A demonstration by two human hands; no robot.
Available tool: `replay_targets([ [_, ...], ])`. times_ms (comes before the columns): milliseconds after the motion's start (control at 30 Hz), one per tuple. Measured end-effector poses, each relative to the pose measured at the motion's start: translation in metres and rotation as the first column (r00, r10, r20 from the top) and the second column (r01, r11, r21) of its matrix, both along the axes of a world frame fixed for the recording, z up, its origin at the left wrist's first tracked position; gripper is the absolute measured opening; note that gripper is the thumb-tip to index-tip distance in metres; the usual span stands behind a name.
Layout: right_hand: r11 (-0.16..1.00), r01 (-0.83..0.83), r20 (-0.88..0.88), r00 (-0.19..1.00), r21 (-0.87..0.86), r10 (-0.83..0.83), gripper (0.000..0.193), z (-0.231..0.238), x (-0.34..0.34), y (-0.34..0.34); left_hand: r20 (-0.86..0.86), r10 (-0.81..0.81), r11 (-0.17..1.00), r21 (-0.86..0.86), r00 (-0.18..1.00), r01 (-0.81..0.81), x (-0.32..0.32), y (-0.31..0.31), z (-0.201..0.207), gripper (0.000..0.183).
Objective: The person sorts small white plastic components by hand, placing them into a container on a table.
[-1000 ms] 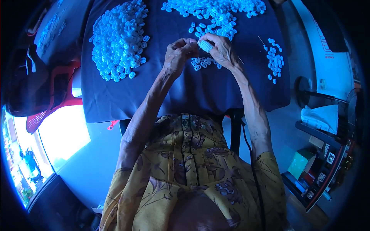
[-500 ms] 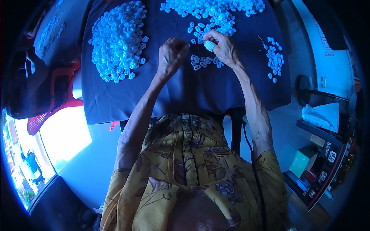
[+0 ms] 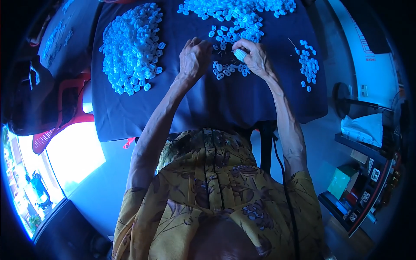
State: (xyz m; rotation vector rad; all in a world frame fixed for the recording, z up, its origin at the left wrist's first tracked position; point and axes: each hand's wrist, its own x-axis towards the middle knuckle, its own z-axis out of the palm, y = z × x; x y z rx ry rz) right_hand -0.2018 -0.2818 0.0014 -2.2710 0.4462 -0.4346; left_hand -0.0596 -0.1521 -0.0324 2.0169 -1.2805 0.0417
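A dark blue cloth [image 3: 203, 108] covers the table, with small white plastic pieces spread on it. My left hand [image 3: 194, 58] rests knuckles-up on the cloth with its fingers curled; what they pinch is hidden. My right hand [image 3: 255, 58] is beside it, fingers closed around a small white ribbed piece [image 3: 239, 54] at its thumb. A little cluster of white pieces [image 3: 227, 69] lies between and just below both hands. A large heap of the pieces [image 3: 132, 47] sits to the left, and a wide scatter [image 3: 242, 11] lies beyond my hands.
A smaller group of white pieces [image 3: 308, 65] lies at the right of the cloth. A red chair [image 3: 65, 112] stands at the left. A shelf with boxes [image 3: 364, 182] and a tissue pack [image 3: 364, 128] stands at the right. A black cable [image 3: 277, 156] hangs by my right arm.
My hands were touching over the small cluster a second ago. They have drawn apart, the left hand moving left, and the right hand keeps the white piece.
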Motion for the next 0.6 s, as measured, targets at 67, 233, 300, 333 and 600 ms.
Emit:
replay_targets([
  [67, 1.0, 0.001, -0.007, 1.0, 0.004, -0.001, 0.015, 0.004, -0.001, 0.003, 0.134, -0.021, 0.999, 0.031, 0.991, 0.017, 0.002, -0.012, -0.004, 0.014],
  [233, 1.0, 0.009, 0.024, 1.0, 0.003, -0.009, 0.016, 0.003, -0.004, 0.002, 0.137, -0.022, 0.996, 0.085, 0.99, 0.01, 0.002, -0.02, -0.014, 0.019],
  [300, 0.999, 0.005, 0.028, 1.0, 0.033, -0.006, 0.017, 0.005, -0.002, 0.002, 0.098, -0.056, 0.998, 0.027, 0.994, 0.054, 0.006, -0.022, -0.014, 0.019],
  [333, 0.999, -0.004, 0.026, 1.0, 0.032, 0.003, 0.017, 0.008, -0.001, 0.004, 0.096, -0.047, 0.999, 0.026, 0.994, 0.045, 0.007, -0.018, -0.016, 0.019],
  [600, 0.991, -0.107, 0.143, 0.985, 0.083, 0.095, 0.027, 0.056, 0.007, 0.023, -0.918, -0.373, 0.918, -0.386, 0.134, -0.093, -0.018, 0.025, 0.049, 0.01],
])
